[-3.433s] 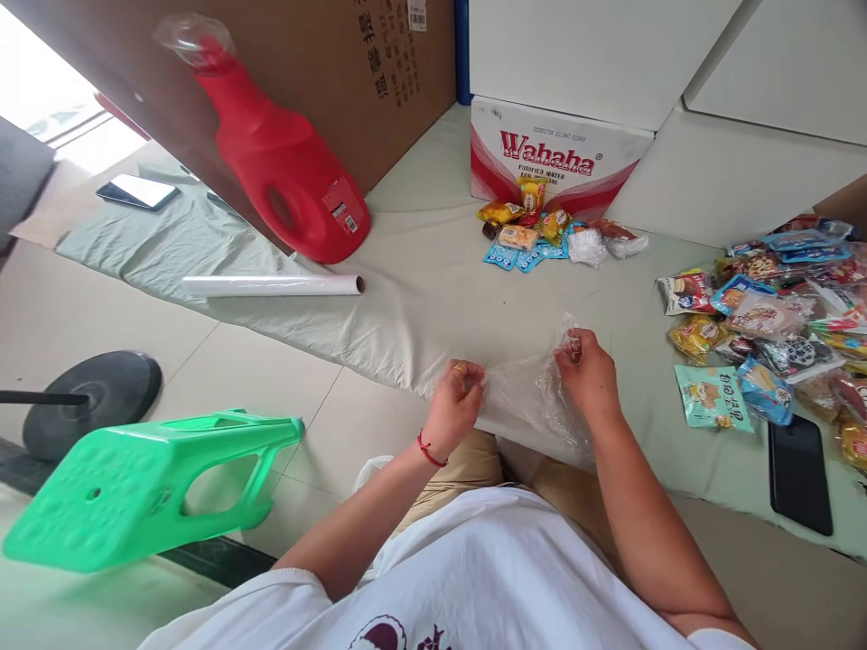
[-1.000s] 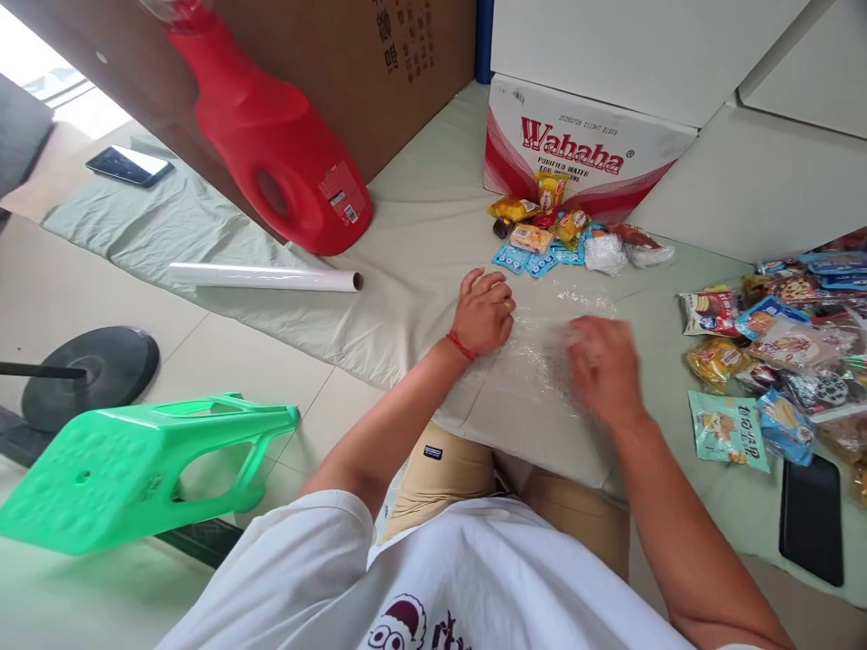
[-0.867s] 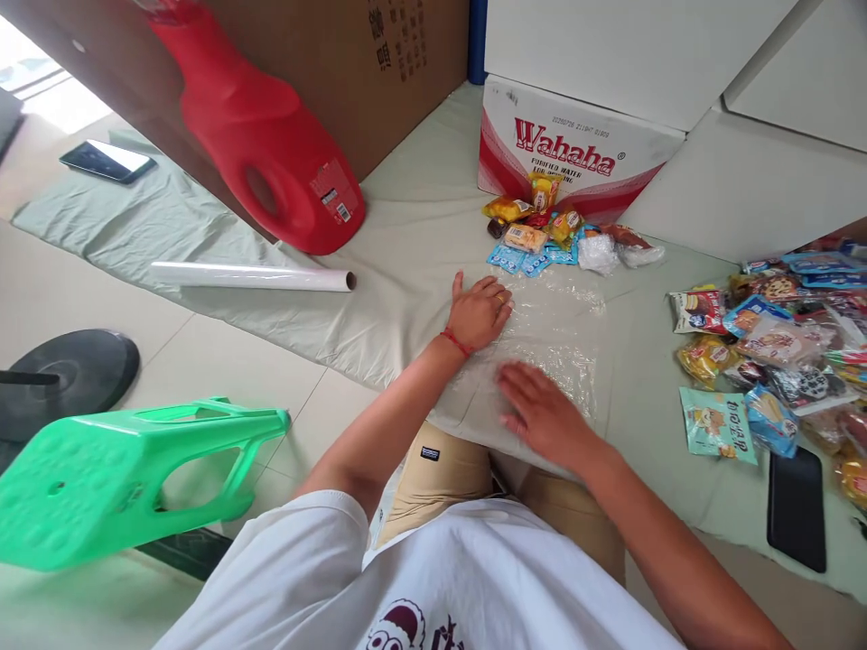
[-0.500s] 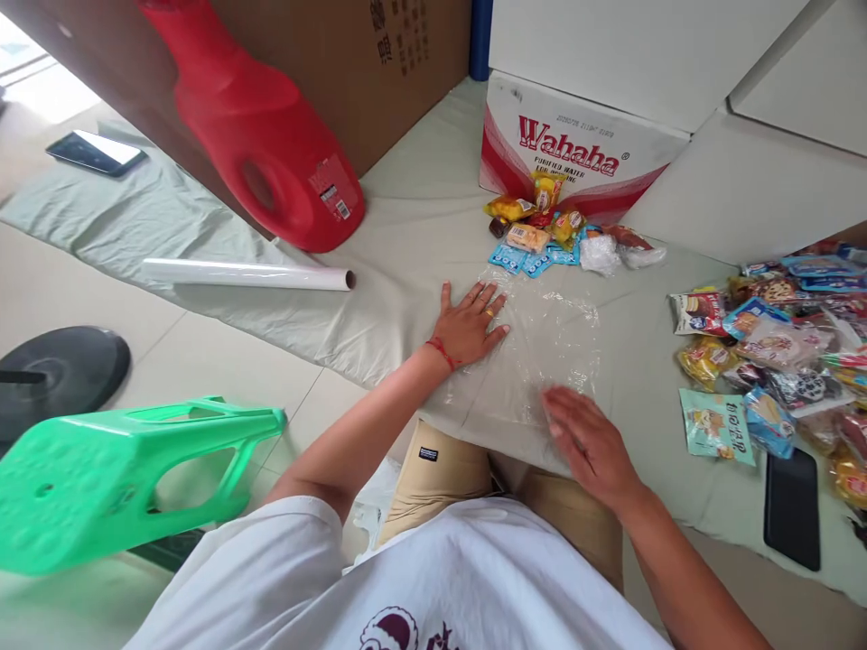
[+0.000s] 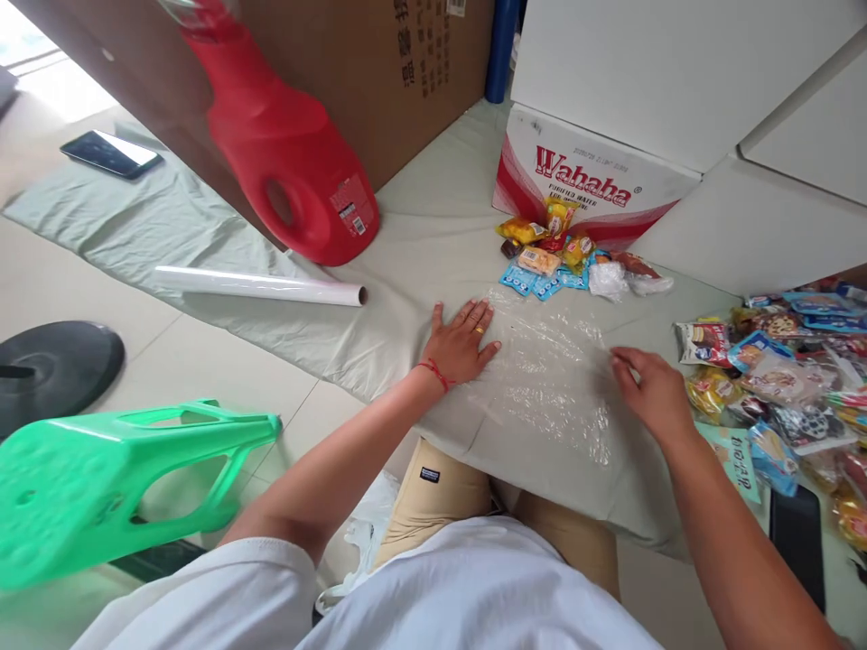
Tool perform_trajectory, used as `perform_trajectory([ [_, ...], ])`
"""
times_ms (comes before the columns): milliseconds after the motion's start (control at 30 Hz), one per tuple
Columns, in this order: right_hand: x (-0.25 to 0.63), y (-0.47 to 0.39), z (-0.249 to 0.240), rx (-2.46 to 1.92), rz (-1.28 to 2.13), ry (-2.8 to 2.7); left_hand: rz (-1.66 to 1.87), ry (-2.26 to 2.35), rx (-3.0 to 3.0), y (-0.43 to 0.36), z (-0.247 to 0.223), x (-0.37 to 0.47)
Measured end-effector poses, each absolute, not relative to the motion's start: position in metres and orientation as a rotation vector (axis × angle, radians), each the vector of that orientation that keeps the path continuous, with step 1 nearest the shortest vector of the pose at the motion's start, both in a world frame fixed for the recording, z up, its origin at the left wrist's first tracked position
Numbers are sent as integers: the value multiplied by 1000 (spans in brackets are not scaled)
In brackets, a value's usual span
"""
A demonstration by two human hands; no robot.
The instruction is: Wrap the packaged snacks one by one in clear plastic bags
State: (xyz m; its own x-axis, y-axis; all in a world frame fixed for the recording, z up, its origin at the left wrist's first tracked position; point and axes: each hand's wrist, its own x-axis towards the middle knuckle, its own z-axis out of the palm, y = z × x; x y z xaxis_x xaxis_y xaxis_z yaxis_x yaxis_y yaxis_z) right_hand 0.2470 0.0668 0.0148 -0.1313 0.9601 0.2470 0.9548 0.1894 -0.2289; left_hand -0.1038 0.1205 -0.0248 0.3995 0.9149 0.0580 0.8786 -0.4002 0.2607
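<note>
A clear plastic film [image 5: 548, 370] lies wrinkled on the pale green cloth [image 5: 420, 262] before me. My left hand [image 5: 457, 348] rests flat at the film's left side, fingers spread, with a red string round the wrist. At the film's right edge is my right hand [image 5: 650, 388], its thumb and fingertips pinched together at the film. Beyond the film sits a small pile of wrapped snacks [image 5: 548, 248], with blue packets at its front. To the left lies a white roll with a hollow core [image 5: 271, 286].
A red jug [image 5: 298, 162] and brown carton [image 5: 433, 72] stand at the back left. A Wahaha box [image 5: 589, 176] is behind the snacks. More packets [image 5: 786, 361] and a black phone [image 5: 797, 542] lie right, a green stool [image 5: 135, 478] left, another phone [image 5: 112, 153] far left.
My right hand has moved right and forward to the film's right edge, and its fingers have closed. The film is spread further to the right. My left hand remains flat on the cloth.
</note>
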Motion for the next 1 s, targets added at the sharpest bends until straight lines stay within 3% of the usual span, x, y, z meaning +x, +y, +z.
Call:
perform_trajectory([
  [200,158,213,21,-1527,-58,-2353,276,1605,2446,121,-24,-104],
  [367,136,262,15,-1605,54,-2379,270,1610,2442,120,-23,-104],
  [500,152,236,26,-1617,232,-2138,287,1589,2434,121,-23,-105],
  [733,172,136,35,-1594,1202,-1248,316,1571,2409,121,-24,-106],
  [1000,158,85,21,-1622,1378,-1293,348,1558,2390,122,-29,-104],
])
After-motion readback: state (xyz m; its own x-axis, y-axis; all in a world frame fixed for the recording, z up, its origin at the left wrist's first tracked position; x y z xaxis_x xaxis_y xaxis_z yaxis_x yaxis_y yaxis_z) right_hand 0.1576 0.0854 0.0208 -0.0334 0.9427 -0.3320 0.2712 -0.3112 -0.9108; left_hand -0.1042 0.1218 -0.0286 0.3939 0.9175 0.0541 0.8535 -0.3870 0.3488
